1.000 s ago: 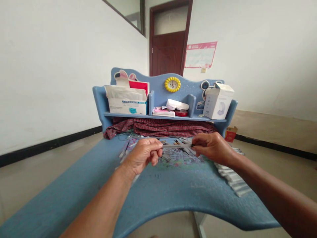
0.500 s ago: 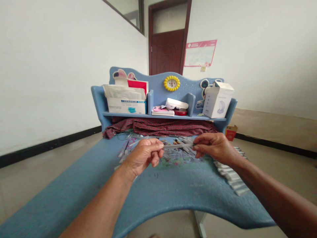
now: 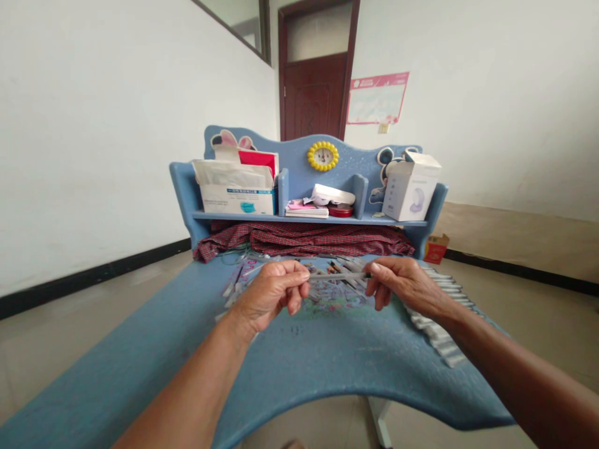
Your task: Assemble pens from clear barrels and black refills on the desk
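A slim, whitish translucent pen (image 3: 337,276) is stretched level between my two hands, above the middle of the desk. My left hand (image 3: 277,290) pinches its left end between thumb and forefinger, the other fingers curled. At the pen's dark right end, my right hand (image 3: 397,284) closes thumb and forefinger on it, the lower fingers bent down. Below and behind the pen lie loose pen parts (image 3: 334,268), some clear, some dark or orange; they are too blurred to tell apart. To the right, many similar whitish pens (image 3: 435,330) lie side by side in a row.
The blue desk (image 3: 299,355) has a curved front edge. A checked red cloth (image 3: 327,239) is bunched under the shelf. On the shelf stand a mask box (image 3: 238,198), a red tin (image 3: 340,212) and a white box (image 3: 410,187). A yellow clock (image 3: 322,156) is above.
My right hand has turned a little at the pen's right end, its lower fingers now hanging further down. My left hand keeps its pinch. The view has shifted slightly.
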Demonstrator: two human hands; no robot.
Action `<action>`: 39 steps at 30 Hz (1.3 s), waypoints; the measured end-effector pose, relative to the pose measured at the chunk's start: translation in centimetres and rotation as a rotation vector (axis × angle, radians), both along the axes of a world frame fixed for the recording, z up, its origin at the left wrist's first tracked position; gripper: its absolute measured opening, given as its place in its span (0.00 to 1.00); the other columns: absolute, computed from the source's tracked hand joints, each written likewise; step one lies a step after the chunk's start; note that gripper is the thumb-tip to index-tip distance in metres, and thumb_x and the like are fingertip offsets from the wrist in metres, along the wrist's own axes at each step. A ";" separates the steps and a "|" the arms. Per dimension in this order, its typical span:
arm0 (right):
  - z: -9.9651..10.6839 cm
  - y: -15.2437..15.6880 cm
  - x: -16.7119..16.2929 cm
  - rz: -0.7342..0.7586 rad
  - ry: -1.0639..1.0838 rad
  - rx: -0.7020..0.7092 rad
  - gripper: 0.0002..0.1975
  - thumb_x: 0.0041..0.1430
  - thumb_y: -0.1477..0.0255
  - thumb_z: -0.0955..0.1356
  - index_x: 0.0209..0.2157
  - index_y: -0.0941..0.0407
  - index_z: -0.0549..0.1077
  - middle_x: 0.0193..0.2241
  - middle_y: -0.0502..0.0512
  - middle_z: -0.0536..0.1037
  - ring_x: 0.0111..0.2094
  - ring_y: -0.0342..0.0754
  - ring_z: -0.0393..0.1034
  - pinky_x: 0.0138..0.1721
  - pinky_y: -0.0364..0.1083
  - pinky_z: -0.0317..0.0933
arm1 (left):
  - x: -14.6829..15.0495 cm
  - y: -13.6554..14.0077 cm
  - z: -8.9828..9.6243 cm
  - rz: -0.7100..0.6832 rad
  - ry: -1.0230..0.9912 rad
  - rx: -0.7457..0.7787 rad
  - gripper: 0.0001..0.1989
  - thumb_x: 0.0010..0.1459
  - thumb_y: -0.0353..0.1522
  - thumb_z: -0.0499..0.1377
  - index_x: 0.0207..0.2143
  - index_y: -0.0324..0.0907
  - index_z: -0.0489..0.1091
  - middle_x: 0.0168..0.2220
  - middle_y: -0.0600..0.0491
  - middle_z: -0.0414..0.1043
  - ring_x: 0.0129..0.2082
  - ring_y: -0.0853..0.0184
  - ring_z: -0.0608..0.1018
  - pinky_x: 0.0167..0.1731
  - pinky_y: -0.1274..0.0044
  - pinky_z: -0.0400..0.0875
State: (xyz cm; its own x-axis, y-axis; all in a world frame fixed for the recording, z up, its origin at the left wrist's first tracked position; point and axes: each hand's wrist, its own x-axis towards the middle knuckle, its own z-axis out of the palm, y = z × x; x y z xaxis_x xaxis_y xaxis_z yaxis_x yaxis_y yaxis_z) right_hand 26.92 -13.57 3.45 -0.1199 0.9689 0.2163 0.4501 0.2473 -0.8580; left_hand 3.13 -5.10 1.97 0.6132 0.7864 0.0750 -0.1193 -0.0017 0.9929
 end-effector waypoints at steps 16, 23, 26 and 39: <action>-0.6 -0.2 0.1 0.016 0.008 0.024 0.19 0.54 0.55 0.64 0.28 0.59 0.68 0.20 0.52 0.75 0.16 0.41 0.69 0.17 0.39 0.61 | 0.1 0.2 -0.3 0.000 0.034 0.001 0.10 0.50 0.34 0.60 0.24 0.36 0.65 0.19 0.54 0.69 0.10 0.78 0.65 0.12 0.84 0.57; -0.6 -0.2 0.2 0.017 0.008 0.015 0.19 0.52 0.55 0.66 0.29 0.59 0.68 0.20 0.51 0.75 0.16 0.41 0.69 0.17 0.38 0.60 | 0.1 0.1 -0.4 0.001 0.043 -0.006 0.09 0.49 0.34 0.60 0.24 0.37 0.65 0.19 0.54 0.69 0.10 0.78 0.65 0.12 0.84 0.57; -0.6 -0.3 0.2 0.028 -0.044 -0.015 0.23 0.56 0.53 0.61 0.24 0.59 0.68 0.19 0.52 0.74 0.15 0.41 0.69 0.16 0.39 0.59 | 0.1 0.1 -0.3 0.002 0.043 -0.008 0.09 0.49 0.33 0.60 0.24 0.37 0.66 0.19 0.54 0.69 0.10 0.78 0.65 0.12 0.84 0.56; -1.0 -0.6 0.3 0.037 -0.038 -0.016 0.19 0.56 0.55 0.63 0.29 0.59 0.68 0.19 0.51 0.74 0.16 0.41 0.69 0.17 0.38 0.59 | 0.2 -0.1 -0.3 -0.008 0.062 -0.004 0.08 0.51 0.33 0.59 0.25 0.37 0.64 0.19 0.55 0.70 0.10 0.78 0.66 0.12 0.84 0.56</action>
